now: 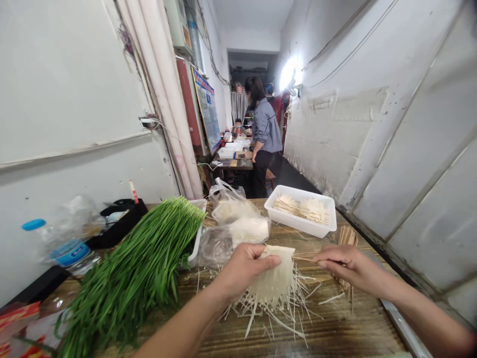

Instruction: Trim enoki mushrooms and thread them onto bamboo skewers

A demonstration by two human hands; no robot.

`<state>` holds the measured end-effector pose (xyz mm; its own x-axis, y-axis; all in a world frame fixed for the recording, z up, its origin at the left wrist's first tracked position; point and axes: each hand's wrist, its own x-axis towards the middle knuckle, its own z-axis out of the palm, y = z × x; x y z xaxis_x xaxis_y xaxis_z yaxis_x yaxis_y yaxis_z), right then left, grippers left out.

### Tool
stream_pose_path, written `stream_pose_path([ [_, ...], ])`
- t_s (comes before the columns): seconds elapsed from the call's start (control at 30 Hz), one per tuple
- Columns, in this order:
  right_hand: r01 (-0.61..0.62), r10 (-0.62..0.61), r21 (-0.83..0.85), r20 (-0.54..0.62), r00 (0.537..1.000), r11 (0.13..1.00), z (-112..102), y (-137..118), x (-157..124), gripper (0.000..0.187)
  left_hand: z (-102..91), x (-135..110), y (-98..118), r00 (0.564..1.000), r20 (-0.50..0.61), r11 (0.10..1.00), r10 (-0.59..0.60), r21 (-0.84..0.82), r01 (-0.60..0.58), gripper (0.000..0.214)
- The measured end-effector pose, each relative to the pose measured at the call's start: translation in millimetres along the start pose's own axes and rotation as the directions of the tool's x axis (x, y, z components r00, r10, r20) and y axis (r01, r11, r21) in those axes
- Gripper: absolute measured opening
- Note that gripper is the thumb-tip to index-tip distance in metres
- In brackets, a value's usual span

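Note:
My left hand point(244, 268) grips a flat white bundle of enoki mushrooms point(274, 281) above the wooden table point(335, 328). My right hand point(348, 268) pinches a thin bamboo skewer point(303, 258) whose tip points into the bundle's upper edge. Loose white mushroom strands point(276, 313) lie scattered under the bundle.
A big pile of green chives point(137, 263) lies to the left. A white tray point(301, 211) with skewered mushrooms stands behind, next to plastic bags of mushrooms point(238, 226). Spare skewers point(346, 238) lie at right. A water bottle point(63, 246) stands far left. A person point(264, 139) stands down the corridor.

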<state>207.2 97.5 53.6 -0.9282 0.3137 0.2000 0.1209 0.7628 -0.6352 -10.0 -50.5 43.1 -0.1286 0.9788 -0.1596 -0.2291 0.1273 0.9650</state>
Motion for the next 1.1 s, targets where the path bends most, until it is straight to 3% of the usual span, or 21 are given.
stream_pose_path([
  [0.3, -0.077, 0.081, 0.065, -0.058, 0.995, 0.995, 14, 5, -1, 0.031, -6.1, 3, -2, 0.999, 0.007, 0.999, -0.038, -0.028, 0.038, 0.040],
  [0.5, -0.060, 0.059, 0.144, 0.011, 0.998, 0.988, 24, -5, 10, 0.036, -4.0, 6, -3, 0.999, 0.046, 0.999, -0.024, 0.050, 0.022, 0.034],
  [0.67, -0.125, 0.131, 0.224, -0.014, 0.991, 0.967, 21, 5, 16, 0.033, -9.0, 19, -4, 0.995, -0.006, 0.975, 0.098, 0.202, -0.095, 0.055],
  [0.77, -0.204, 0.223, 0.238, -0.054, 0.973, 0.949, 21, 23, 14, 0.035, -17.3, 22, -4, 0.953, -0.193, 0.911, 0.234, 0.385, -0.145, 0.071],
  [0.83, -0.260, 0.291, 0.227, -0.117, 0.949, 0.939, 22, 35, 11, 0.036, -25.0, 19, -6, 0.912, -0.281, 0.854, 0.298, 0.506, -0.123, 0.058],
  [0.97, -0.339, 0.387, 0.211, -0.264, 0.884, 0.917, 25, 50, 3, 0.037, -47.4, 6, -15, 0.898, -0.269, 0.724, 0.348, 0.686, -0.075, 0.029],
  [1.1, -0.376, 0.425, 0.201, -0.375, 0.824, 0.905, 37, 59, -5, 0.036, -73.0, -4, -38, 0.839, -0.301, 0.541, 0.452, 0.841, 0.010, 0.033],
])
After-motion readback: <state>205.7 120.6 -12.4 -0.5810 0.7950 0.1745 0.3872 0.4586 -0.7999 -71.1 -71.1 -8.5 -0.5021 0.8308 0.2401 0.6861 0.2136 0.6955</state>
